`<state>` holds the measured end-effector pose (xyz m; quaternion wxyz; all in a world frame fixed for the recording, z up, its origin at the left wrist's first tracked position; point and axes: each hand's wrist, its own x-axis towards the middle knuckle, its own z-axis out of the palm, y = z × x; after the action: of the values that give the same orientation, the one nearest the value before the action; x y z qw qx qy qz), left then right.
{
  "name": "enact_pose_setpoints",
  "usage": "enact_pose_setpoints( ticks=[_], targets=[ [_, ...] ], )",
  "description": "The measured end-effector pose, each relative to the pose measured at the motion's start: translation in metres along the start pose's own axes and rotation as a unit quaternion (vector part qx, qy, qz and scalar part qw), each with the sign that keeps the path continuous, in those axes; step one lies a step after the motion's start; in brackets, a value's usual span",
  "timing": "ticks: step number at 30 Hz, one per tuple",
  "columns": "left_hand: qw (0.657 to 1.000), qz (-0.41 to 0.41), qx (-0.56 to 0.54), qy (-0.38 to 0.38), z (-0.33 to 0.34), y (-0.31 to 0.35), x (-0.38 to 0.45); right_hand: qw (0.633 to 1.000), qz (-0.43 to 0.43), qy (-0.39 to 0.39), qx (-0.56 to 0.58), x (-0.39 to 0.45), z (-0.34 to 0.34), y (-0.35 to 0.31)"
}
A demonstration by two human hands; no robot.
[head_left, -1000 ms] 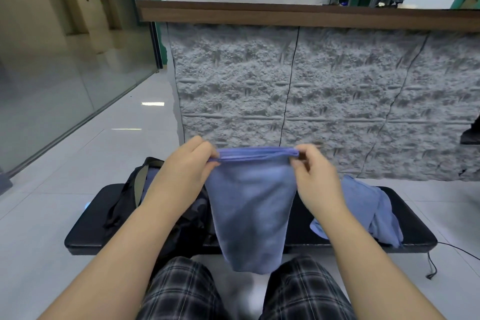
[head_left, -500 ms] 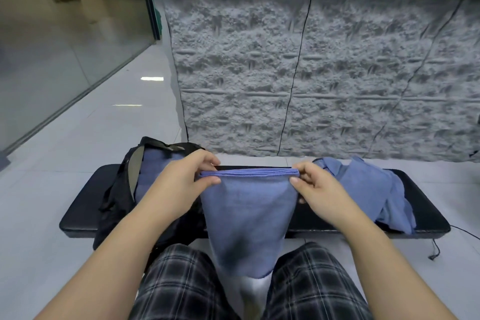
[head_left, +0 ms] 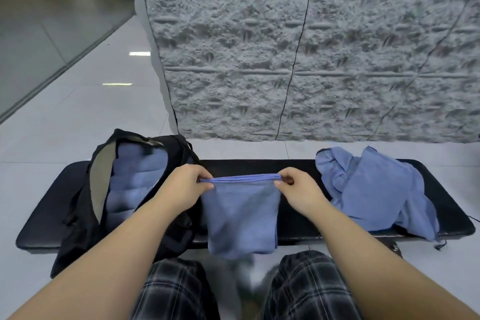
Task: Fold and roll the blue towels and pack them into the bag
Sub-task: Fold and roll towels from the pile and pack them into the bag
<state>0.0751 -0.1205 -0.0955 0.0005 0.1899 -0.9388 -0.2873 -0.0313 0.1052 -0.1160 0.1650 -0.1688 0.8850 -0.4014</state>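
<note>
A folded blue towel (head_left: pixel 240 215) hangs over the middle of the black bench (head_left: pixel 298 226), its lower end past the front edge. My left hand (head_left: pixel 181 187) pinches its top left corner and my right hand (head_left: pixel 298 189) pinches its top right corner, keeping the top edge taut. A black bag (head_left: pixel 85 215) lies open on the bench's left end with several rolled blue towels (head_left: pixel 135 182) inside. A heap of loose blue towels (head_left: pixel 376 189) lies on the bench's right end.
A rough grey stone wall (head_left: pixel 298 47) rises just behind the bench. Pale floor tiles (head_left: pixel 78 117) stretch to the left beside a glass wall. My plaid-trousered knees (head_left: pixel 176 291) sit close to the bench's front edge. A dark cable (head_left: pixel 441 244) dangles at the bench's right end.
My hands have lowered the folded towel from chest height down to the bench, and my head has tilted downward. Both pinches on the top corners are unchanged.
</note>
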Motion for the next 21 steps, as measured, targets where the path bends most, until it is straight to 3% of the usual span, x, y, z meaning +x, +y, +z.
enact_pose_setpoints(
  ticks=[3, 8, 13, 21],
  targets=[
    [0.994, -0.049, -0.097, -0.002, 0.011, -0.003, 0.03, 0.997, 0.028, 0.017, 0.076, 0.028, 0.007, 0.002],
    [0.955, -0.123, -0.27, 0.013, 0.031, -0.006, 0.069, 0.985, 0.05, 0.045, 0.157, 0.063, 0.018, 0.006],
    [0.934, -0.144, -0.319, 0.068, 0.046, -0.014, 0.106, 0.982, 0.058, 0.07, 0.165, 0.097, 0.022, 0.017],
    [0.926, -0.138, -0.339, 0.096, 0.061, -0.011, 0.156, 0.98, 0.06, 0.083, 0.17, 0.147, 0.023, 0.024]
  ],
)
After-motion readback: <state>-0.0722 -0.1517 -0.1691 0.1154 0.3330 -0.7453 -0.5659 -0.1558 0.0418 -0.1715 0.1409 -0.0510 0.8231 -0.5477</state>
